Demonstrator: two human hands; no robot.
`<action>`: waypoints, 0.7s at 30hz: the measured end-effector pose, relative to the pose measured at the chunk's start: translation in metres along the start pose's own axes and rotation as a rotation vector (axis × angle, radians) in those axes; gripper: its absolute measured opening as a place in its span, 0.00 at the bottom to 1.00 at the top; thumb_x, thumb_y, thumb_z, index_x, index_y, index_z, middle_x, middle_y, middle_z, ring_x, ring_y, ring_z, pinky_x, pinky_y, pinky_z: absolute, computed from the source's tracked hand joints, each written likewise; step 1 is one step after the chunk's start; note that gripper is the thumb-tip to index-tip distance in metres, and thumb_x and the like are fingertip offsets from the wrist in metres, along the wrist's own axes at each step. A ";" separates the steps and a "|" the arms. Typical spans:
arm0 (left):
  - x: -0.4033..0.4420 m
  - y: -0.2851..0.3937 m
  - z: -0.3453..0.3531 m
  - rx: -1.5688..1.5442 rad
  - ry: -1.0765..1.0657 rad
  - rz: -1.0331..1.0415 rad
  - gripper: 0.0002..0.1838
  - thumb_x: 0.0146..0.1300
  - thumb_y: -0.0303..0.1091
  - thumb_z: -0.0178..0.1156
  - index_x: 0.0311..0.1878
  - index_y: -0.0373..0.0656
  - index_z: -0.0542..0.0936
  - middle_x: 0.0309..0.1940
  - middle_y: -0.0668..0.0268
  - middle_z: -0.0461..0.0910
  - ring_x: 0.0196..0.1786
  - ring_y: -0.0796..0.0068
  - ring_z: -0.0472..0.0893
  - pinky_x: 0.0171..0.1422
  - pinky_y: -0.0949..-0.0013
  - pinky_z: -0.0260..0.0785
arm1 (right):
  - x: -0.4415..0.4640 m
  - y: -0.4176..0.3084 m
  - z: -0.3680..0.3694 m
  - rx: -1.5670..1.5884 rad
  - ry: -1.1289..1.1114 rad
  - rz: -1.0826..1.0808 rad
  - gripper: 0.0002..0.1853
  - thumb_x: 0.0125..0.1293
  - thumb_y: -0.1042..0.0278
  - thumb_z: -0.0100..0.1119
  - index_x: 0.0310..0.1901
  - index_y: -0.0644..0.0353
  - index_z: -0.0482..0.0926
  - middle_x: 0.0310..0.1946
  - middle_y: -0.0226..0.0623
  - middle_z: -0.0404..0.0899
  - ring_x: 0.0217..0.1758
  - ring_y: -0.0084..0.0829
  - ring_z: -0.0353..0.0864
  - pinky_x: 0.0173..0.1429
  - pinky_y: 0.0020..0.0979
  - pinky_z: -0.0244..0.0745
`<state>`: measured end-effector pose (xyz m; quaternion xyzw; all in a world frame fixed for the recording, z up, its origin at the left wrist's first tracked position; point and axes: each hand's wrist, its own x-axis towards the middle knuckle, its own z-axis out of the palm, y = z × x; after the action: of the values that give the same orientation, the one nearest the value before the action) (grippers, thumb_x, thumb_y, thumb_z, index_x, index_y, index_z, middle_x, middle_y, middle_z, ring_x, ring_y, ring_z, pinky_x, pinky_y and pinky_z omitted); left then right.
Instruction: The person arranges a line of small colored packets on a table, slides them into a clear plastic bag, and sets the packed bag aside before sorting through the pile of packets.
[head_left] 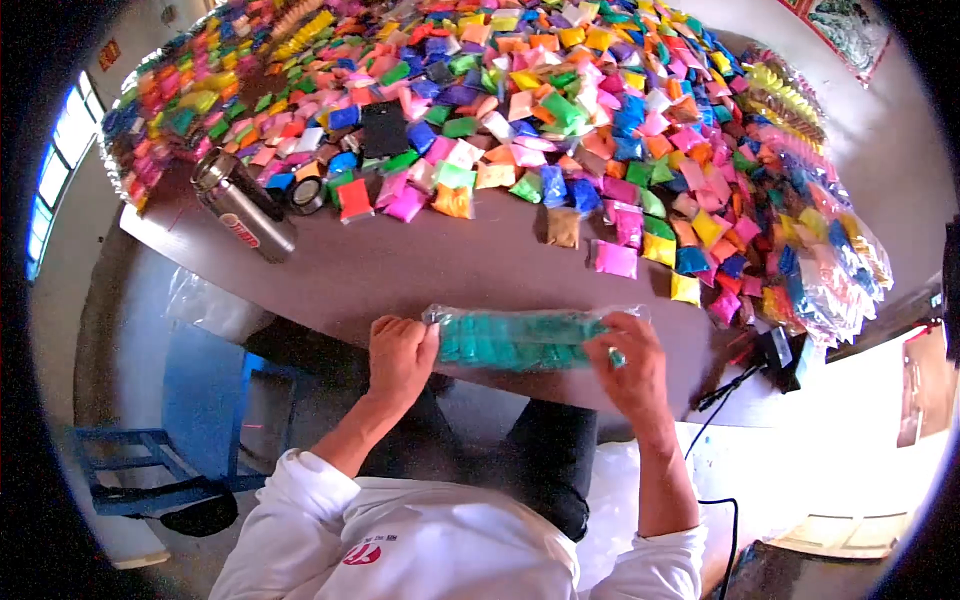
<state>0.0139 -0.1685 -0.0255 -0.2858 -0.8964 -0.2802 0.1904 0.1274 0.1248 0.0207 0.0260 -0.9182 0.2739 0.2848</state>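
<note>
A long clear plastic bag (515, 340) with several teal packets inside is held at the table's near edge. My left hand (402, 350) is closed on its left end, thumb and fingers pinched together. At the right end my right hand (628, 362) grips the bag, fingers curled over the plastic, with a bit of teal showing beside the fingers. Beyond the bag, small coloured packets (560, 110) lie heaped across the table, a pink one (614, 259) among the nearest.
A steel flask (240, 205) stands at the left of the brown table (380, 262), beside a round lid (306, 194). A black device (780, 358) with cables sits at the right edge. A blue stool (150, 465) is on the floor at lower left.
</note>
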 end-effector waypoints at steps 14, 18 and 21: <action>-0.007 -0.004 0.005 -0.068 0.017 -0.016 0.11 0.66 0.32 0.57 0.27 0.39 0.74 0.26 0.56 0.77 0.35 0.55 0.78 0.54 0.50 0.67 | 0.011 0.047 -0.016 0.479 -0.075 0.863 0.16 0.69 0.55 0.61 0.35 0.62 0.77 0.23 0.28 0.73 0.24 0.19 0.70 0.27 0.23 0.68; -0.008 -0.006 0.005 -0.068 0.017 -0.007 0.12 0.67 0.32 0.57 0.27 0.39 0.74 0.26 0.56 0.77 0.35 0.55 0.78 0.54 0.50 0.67 | 0.008 0.053 -0.018 0.531 -0.123 0.865 0.13 0.67 0.60 0.62 0.35 0.63 0.78 0.24 0.29 0.74 0.25 0.20 0.71 0.30 0.25 0.68; -0.006 -0.007 0.002 -0.064 0.004 0.015 0.12 0.67 0.33 0.56 0.27 0.39 0.73 0.26 0.56 0.76 0.35 0.54 0.78 0.55 0.50 0.67 | 0.002 0.060 -0.017 0.341 -0.113 0.808 0.13 0.64 0.62 0.65 0.31 0.64 0.79 0.20 0.29 0.74 0.23 0.22 0.72 0.28 0.27 0.69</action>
<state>0.0140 -0.1742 -0.0325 -0.2981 -0.8844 -0.3079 0.1849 0.1217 0.1849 0.0040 -0.2733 -0.8105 0.5091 0.0960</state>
